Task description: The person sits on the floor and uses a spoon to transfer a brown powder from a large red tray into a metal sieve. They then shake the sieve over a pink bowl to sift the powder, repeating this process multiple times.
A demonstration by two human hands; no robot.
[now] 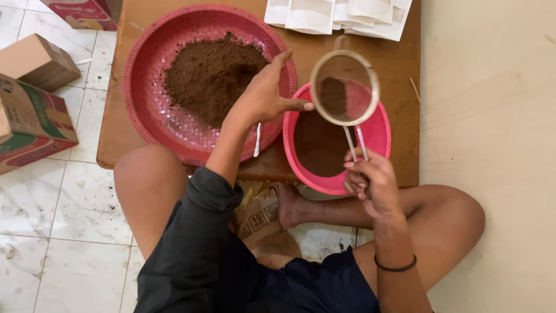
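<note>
I take the pink bowl (379, 136) on the low wooden table (402, 69) as my landmark. Nearest me, just at its near rim, my right hand (370, 182) has its fingers (353, 165) closed around the wire handle of a round mesh sieve (344, 87), which hangs above the bowl's far side with a clump of brown powder still in it; sifted powder lies in the bowl below. My left hand (266, 93) rests at the bowl's left rim, fingers loosely spread, thumb pointing toward the sieve, gripping nothing. By my judgement I am mid-sift, and the next move calls for a steady shake kept over the bowl.

Left of the bowl sits a wide red woven tray (150, 110) heaped with the same powder. Beyond the bowl, at the table's far edge, lie flat white paper pouches (336, 14). Far left on the tiled floor stand cardboard boxes (32, 116), one plain brown, one green and red.
</note>
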